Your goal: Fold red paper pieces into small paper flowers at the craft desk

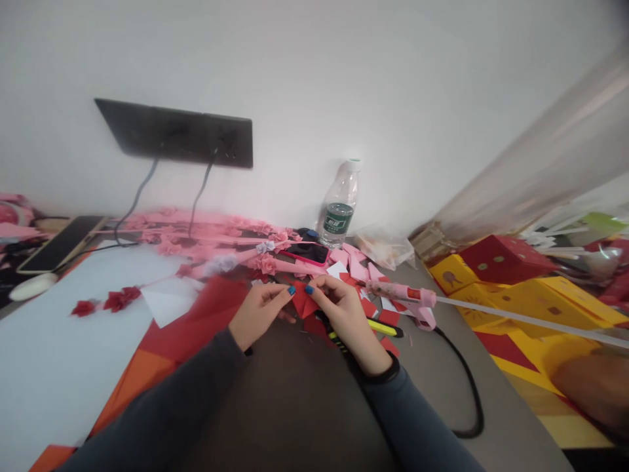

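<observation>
Both grips: left hand (260, 313) and right hand (343, 313) pinch red paper (303, 301)
Plastic water bottle (345, 191): green label (338, 217), white characters too blurred to read

On my head, the camera looked forward and down over my sleeves (407, 410), facing the bottle (339, 213) across the table (417, 387). My left hand (258, 314) and right hand (346, 316) were nearer the lens than the bottle; the wide view took in the wall (304, 72) behind it, socket panel (196, 137) leftward, yellow boxes (538, 305) rightward.
</observation>
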A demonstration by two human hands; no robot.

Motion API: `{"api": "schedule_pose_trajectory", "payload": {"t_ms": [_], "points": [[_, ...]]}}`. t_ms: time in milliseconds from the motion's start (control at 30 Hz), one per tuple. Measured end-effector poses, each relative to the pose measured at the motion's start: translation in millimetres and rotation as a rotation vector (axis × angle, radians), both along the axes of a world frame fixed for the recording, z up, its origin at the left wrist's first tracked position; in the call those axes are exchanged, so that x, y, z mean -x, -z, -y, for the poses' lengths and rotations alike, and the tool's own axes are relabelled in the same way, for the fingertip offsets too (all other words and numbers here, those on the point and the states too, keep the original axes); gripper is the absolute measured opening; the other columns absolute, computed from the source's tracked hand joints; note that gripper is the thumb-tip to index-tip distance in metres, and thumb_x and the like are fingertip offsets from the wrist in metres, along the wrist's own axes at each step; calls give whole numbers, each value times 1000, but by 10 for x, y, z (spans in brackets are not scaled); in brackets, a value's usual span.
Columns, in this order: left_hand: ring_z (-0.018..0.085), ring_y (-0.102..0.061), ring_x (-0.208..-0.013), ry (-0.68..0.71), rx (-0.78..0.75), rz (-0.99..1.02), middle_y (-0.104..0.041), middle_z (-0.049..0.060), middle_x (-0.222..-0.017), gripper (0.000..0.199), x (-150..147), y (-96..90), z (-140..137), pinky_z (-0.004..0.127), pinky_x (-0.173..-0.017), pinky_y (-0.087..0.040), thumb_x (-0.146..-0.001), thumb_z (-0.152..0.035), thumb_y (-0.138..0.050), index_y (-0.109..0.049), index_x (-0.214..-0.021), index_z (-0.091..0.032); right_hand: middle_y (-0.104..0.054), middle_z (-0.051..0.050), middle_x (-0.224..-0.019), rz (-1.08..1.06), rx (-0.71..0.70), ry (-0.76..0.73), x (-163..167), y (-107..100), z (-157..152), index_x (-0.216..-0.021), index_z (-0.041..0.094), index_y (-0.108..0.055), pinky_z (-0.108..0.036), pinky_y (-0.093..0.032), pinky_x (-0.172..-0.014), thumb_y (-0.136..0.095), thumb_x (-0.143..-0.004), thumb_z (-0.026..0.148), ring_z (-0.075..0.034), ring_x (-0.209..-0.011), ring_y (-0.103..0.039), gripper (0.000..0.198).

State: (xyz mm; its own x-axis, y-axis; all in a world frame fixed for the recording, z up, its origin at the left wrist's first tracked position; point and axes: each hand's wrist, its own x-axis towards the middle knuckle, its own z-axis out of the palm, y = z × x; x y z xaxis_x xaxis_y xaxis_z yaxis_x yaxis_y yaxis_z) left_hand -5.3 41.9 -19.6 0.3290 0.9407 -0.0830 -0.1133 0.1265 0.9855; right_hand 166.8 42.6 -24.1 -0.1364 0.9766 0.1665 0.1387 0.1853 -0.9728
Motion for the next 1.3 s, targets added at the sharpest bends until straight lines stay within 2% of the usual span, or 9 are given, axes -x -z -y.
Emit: {"api": "schedule_pose_trajectory", "payload": {"t_ms": [267, 500, 667, 900, 1067, 1200, 1300], "points": [[11, -60, -52, 12, -53, -104, -64, 1, -56, 32, 25, -7, -21, 21, -54, -53, -74, -43, -72, -71, -65, -13, -59, -1, -65, 3, 9, -68, 14, -14, 12, -74, 18, -62, -25, -41, -55, -65, -83, 48, -14, -58, -51, 31], [11, -61, -54, -20, 1, -15, -61, -1, -64, 29, -17, 41, -5, 22, -53, -53, -73, -43, -72, -67, -73, -14, -53, 2, -62, -52, 67, -75, 14, -10, 11, -74, 19, -58, -25, -37, -52, -64, -84, 51, -13, -55, -46, 33], [10, -51, -51, -75, -106, -85, -54, -3, -61, 33, -7, 33, 5, 22, -50, -48, -81, -46, -62, -61, -70, -15, -46, 4, -63, 0, 20, -105, 8, -33, 7, -73, 19, -54, -24, -32, -53, -63, -83, 44, -11, -56, -39, 28], [12, -43, -59, -119, -309, -214, -47, -3, -61, 26, 5, -49, 8, 23, -55, -38, -84, -35, -54, -54, -65, -18, -43, 4, -65, 35, 59, -208, -1, -85, 48, -75, 20, -52, -24, -29, -52, -61, -86, 44, -12, -56, -35, 28], [12, -41, -59, -97, -332, -261, -44, -4, -61, 24, 7, -34, 14, 23, -54, -33, -84, -32, -52, -49, -64, -18, -46, 3, -68, 35, 62, -281, 6, -69, 70, -76, 20, -51, -24, -32, -54, -59, -89, 43, -12, -59, -39, 28], [11, -41, -59, -118, -350, -254, -43, -4, -60, 24, 15, -25, 22, 23, -56, -34, -83, -29, -52, -49, -62, -18, -47, 3, -68, 41, 58, -310, 20, -74, 79, -76, 20, -51, -24, -33, -55, -59, -90, 41, -11, -60, -40, 26], [12, -46, -62, -127, -308, -201, -49, -3, -63, 24, 18, -20, 23, 23, -58, -39, -85, -32, -54, -54, -66, -16, -46, 4, -66, 14, 53, -270, 24, -76, 64, -76, 20, -53, -24, -32, -53, -61, -88, 45, -11, -57, -39, 29]]}}
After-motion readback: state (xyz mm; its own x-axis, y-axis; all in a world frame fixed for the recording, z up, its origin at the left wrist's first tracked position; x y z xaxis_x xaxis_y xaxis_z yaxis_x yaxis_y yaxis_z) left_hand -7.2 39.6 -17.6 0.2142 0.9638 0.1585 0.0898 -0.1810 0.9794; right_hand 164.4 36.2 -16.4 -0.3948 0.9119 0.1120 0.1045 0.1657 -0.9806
